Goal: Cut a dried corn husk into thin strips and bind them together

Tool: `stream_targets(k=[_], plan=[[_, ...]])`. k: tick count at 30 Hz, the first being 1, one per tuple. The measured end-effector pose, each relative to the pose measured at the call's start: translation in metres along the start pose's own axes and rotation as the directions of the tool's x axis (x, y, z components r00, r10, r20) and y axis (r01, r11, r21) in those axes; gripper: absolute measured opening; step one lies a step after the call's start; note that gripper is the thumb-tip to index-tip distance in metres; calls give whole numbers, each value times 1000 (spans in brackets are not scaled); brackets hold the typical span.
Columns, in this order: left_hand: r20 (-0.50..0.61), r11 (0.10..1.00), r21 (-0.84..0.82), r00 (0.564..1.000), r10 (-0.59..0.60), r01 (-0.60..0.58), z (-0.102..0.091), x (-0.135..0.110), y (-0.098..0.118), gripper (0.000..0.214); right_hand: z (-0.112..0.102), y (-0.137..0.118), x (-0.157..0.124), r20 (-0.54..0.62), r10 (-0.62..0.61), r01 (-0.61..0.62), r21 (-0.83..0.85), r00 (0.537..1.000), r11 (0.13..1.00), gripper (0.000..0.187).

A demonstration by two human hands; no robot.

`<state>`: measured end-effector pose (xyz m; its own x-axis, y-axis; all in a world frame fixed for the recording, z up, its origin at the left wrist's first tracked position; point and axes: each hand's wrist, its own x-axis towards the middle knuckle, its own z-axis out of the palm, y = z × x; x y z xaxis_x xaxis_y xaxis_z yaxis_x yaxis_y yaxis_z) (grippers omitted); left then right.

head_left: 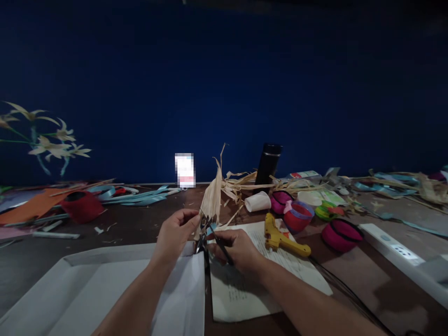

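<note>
Pinching papery husk (211, 200) (ribbed, tapering), left hand (176, 235) beside dark scissors (224, 248).

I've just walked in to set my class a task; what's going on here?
A person's left hand pinches a pale dried husk, while the right hand holds dark-handled scissors close to the husk's lower end. A yellow glue gun lies to the right, over a paper sheet.
</note>
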<state>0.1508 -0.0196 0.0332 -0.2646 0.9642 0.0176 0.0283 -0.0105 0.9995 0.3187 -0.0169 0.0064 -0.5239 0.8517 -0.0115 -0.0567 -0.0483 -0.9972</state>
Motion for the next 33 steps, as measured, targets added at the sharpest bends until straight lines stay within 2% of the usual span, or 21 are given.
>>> stream_targets(k=[4,8,16,23,33], plan=[[51,1000,-5,998,23,-22,0,0,-1,38,-1,2,1,-6,-23,23,15,1000,1000,38],[92,1000,11,995,-24,23,0,-1,-2,36,-3,6,3,-16,-32,33,76,999,997,36],[88,996,-66,995,-46,52,1,-1,-1,34,-4,3,3,-19,-9,11,92,1000,996,38],[39,1000,-2,999,-23,23,-1,2,-5,35,-4,-1,2,21,-17,15,128,1000,992,36],[89,998,-16,995,-51,53,1,-1,0,32,-2,0,3,-18,-10,13,190,1000,982,36]])
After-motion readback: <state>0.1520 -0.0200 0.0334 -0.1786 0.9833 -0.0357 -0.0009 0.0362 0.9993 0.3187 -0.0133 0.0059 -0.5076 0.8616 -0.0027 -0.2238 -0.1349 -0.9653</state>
